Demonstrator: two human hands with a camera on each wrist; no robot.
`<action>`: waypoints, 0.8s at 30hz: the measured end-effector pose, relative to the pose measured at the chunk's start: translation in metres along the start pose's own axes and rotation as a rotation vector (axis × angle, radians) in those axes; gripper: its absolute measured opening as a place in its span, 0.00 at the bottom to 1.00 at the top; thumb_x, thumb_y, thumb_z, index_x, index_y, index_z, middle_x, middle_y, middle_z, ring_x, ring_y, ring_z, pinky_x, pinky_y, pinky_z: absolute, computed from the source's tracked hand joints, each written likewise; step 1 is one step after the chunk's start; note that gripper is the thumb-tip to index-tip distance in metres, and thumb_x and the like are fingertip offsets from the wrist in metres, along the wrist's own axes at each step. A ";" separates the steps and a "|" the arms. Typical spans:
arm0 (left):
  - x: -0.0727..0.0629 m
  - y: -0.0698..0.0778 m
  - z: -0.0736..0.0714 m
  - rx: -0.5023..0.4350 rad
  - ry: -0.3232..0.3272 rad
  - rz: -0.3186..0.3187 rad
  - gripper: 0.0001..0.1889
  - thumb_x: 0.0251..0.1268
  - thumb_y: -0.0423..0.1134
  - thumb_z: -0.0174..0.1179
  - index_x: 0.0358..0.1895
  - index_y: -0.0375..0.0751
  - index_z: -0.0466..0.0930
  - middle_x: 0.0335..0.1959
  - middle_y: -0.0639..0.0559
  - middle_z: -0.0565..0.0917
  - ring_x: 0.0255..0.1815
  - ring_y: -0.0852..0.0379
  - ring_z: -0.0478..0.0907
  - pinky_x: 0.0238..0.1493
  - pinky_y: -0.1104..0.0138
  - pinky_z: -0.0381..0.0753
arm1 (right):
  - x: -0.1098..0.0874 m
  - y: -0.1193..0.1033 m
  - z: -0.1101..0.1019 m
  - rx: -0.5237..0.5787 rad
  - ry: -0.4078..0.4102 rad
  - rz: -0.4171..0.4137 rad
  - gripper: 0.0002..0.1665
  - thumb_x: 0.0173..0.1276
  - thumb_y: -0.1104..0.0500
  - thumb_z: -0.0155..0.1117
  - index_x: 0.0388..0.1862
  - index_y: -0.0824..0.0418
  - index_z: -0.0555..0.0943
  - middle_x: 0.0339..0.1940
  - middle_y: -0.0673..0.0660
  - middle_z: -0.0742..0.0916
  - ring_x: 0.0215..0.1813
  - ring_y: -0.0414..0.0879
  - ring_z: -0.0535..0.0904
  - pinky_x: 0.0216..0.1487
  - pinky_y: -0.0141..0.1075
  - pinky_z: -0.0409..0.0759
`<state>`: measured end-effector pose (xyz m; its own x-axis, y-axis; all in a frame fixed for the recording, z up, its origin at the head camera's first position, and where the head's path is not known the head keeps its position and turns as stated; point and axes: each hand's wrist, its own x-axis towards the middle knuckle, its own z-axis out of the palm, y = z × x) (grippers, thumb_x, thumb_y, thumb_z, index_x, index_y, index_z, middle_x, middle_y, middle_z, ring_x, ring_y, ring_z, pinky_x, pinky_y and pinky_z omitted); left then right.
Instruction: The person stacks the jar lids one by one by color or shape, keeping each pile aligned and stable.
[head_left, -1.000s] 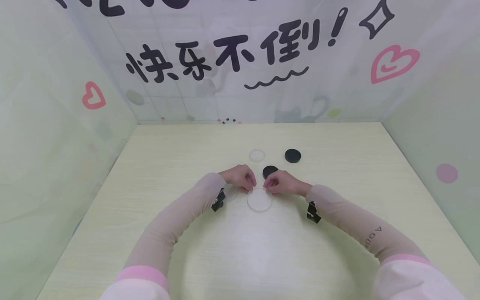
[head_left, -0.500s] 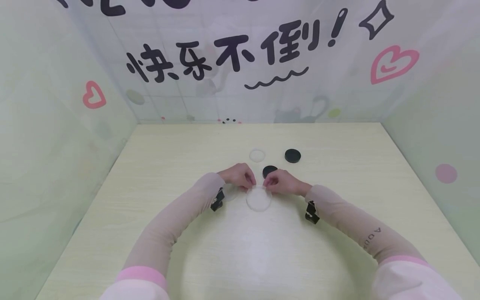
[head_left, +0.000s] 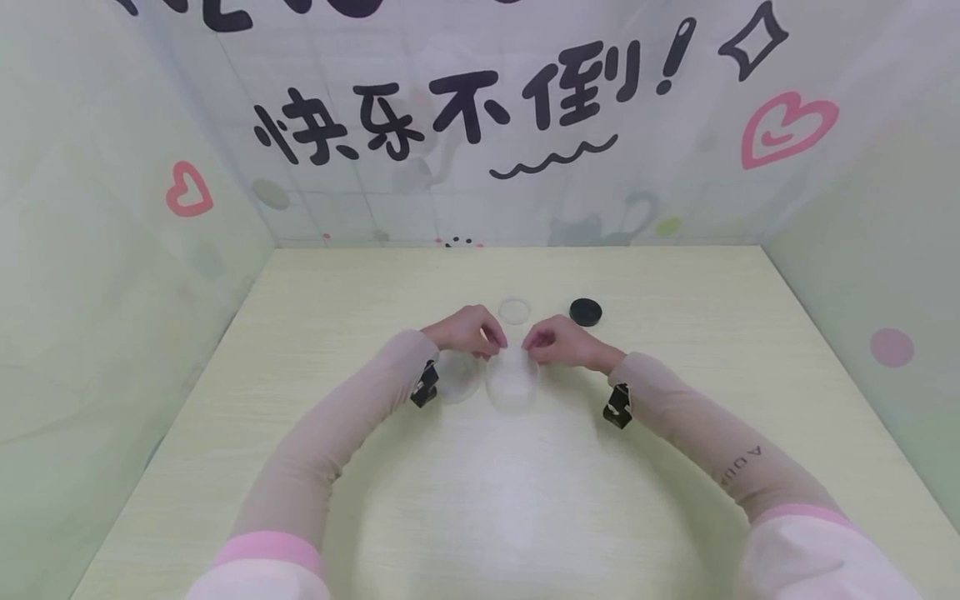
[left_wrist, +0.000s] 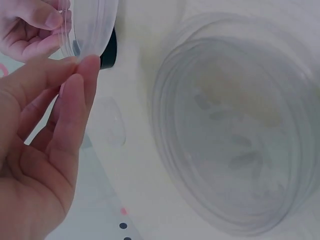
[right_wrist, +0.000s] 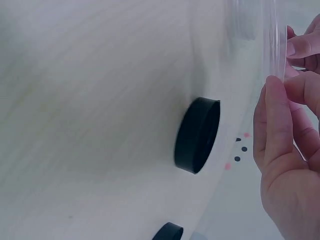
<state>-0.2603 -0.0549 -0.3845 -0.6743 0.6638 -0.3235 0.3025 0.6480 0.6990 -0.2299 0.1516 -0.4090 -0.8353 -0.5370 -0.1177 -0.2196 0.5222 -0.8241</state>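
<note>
My left hand (head_left: pixel 467 330) and right hand (head_left: pixel 567 340) pinch a clear round dish (head_left: pixel 512 387) at its far rim, one on each side, thumbs against fingertips. The dish is tilted and seen nearly edge-on in the right wrist view, raised over the table. Left of it, partly under the left wrist, another clear round dish (head_left: pixel 457 379) lies on the table; its ringed rim fills much of the left wrist view. A shallow black round lid (right_wrist: pixel 197 136) near the right hand is hidden in the head view.
Farther back on the pale wooden table (head_left: pixel 360 287) lie a small clear disc (head_left: pixel 514 311) and a second black lid (head_left: pixel 585 312). A printed cloth (head_left: pixel 420 200) walls off the back. Plain pale panels stand on both sides.
Both hands have moved up and away from the body, lifting and tilting the clear dish. The near black lid has gone out of sight behind the right hand.
</note>
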 end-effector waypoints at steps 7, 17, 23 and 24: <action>-0.008 -0.004 -0.014 0.003 0.043 -0.019 0.10 0.55 0.29 0.57 0.42 0.32 0.80 0.33 0.47 0.81 0.28 0.57 0.78 0.30 0.69 0.79 | 0.013 -0.013 -0.003 -0.068 0.018 -0.016 0.10 0.56 0.66 0.59 0.37 0.68 0.81 0.31 0.55 0.84 0.30 0.43 0.75 0.33 0.32 0.75; -0.025 -0.019 -0.026 -0.025 0.111 -0.054 0.09 0.55 0.29 0.57 0.39 0.33 0.81 0.32 0.47 0.81 0.28 0.57 0.78 0.31 0.67 0.79 | 0.035 -0.027 0.008 -0.030 0.007 -0.046 0.09 0.56 0.68 0.59 0.36 0.68 0.81 0.30 0.57 0.83 0.29 0.43 0.77 0.32 0.33 0.77; -0.033 -0.029 -0.029 -0.023 0.128 -0.067 0.10 0.54 0.29 0.57 0.40 0.32 0.80 0.32 0.47 0.81 0.29 0.57 0.77 0.32 0.68 0.79 | 0.046 -0.031 0.018 0.000 0.010 -0.044 0.10 0.55 0.69 0.60 0.36 0.71 0.80 0.29 0.56 0.83 0.30 0.43 0.77 0.32 0.32 0.78; -0.035 -0.031 -0.030 -0.022 0.131 -0.069 0.10 0.54 0.29 0.57 0.41 0.31 0.80 0.32 0.47 0.81 0.29 0.57 0.77 0.31 0.68 0.79 | 0.047 -0.031 0.020 0.008 0.008 -0.048 0.10 0.54 0.69 0.59 0.37 0.72 0.80 0.29 0.57 0.83 0.30 0.43 0.77 0.32 0.32 0.78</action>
<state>-0.2659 -0.1093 -0.3759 -0.7754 0.5625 -0.2868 0.2381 0.6812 0.6924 -0.2525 0.0963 -0.3998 -0.8281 -0.5557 -0.0734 -0.2553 0.4904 -0.8333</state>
